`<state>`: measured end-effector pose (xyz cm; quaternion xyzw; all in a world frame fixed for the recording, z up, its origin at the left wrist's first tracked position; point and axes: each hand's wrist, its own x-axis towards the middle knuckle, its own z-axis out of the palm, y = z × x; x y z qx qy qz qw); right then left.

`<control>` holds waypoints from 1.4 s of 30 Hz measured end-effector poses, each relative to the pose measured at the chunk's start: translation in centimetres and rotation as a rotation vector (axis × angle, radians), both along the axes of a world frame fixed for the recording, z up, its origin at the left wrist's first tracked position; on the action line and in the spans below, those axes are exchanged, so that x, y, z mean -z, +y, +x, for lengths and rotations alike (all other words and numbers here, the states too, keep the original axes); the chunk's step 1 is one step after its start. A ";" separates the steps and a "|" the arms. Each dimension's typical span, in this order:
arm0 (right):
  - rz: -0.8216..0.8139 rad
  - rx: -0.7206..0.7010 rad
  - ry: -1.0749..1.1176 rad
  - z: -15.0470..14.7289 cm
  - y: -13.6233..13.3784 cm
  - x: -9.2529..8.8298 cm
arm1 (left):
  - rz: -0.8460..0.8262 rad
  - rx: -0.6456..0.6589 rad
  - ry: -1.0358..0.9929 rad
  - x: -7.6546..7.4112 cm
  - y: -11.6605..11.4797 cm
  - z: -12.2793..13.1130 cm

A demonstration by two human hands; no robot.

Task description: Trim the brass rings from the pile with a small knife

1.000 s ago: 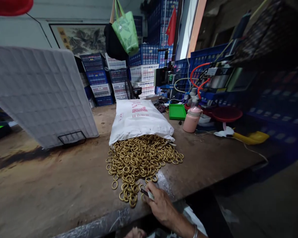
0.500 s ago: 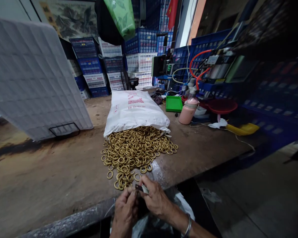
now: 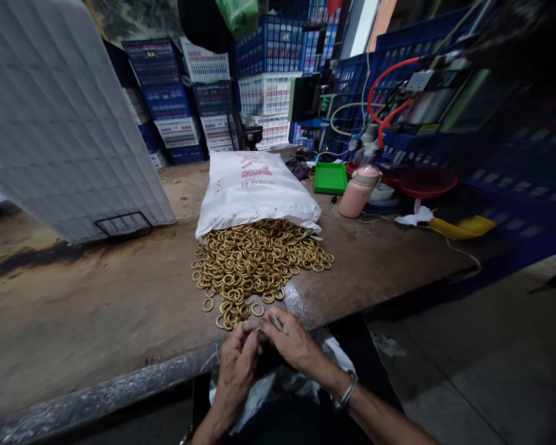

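Observation:
A heap of brass rings (image 3: 254, 262) spills from the open mouth of a white sack (image 3: 254, 188) lying on the worn workbench (image 3: 97, 315). My two hands meet at the bench's near edge, just below the heap. My right hand (image 3: 294, 343) pinches a small flat metal piece (image 3: 276, 321) between thumb and fingers. My left hand (image 3: 236, 364) is closed, its fingertips touching the right hand's; what it grips is too small to make out. A metal bangle sits on my right wrist. A clear plastic bag (image 3: 269, 386) hangs under my hands.
A quilted white panel (image 3: 60, 117) leans at the left. A pink bottle (image 3: 358, 191), green tray (image 3: 330, 178), red bowl (image 3: 426, 182) and yellow scoop (image 3: 463, 227) stand at the right. Stacked blue and white crates (image 3: 213, 105) fill the back. Machinery with red hoses (image 3: 389, 93) lines the right.
My left hand has come up from under the bench edge to meet the right. The right hand has drawn back from the rings, still pinching the small piece.

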<state>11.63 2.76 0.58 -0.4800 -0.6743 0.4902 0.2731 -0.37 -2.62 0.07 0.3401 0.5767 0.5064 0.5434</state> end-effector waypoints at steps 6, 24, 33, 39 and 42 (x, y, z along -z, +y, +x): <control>0.058 -0.017 -0.035 -0.1 -0.1 -0.5 | -0.047 0.108 -0.141 -0.4 -0.2 0.1; 0.267 -0.250 -0.405 0.8 -0.6 -0.6 | -0.050 -0.001 -0.326 -0.3 -0.2 0.2; 0.276 -0.279 -0.504 0.6 -0.6 -0.5 | -0.052 -0.025 -0.223 -0.5 -0.3 0.4; 0.252 -0.344 -0.526 0.5 -0.5 -0.6 | 0.001 -0.022 -0.149 0.3 -0.4 0.2; 0.252 -0.342 -0.574 0.6 0.0 -0.7 | 0.021 -0.011 -0.081 -0.3 -1.0 0.2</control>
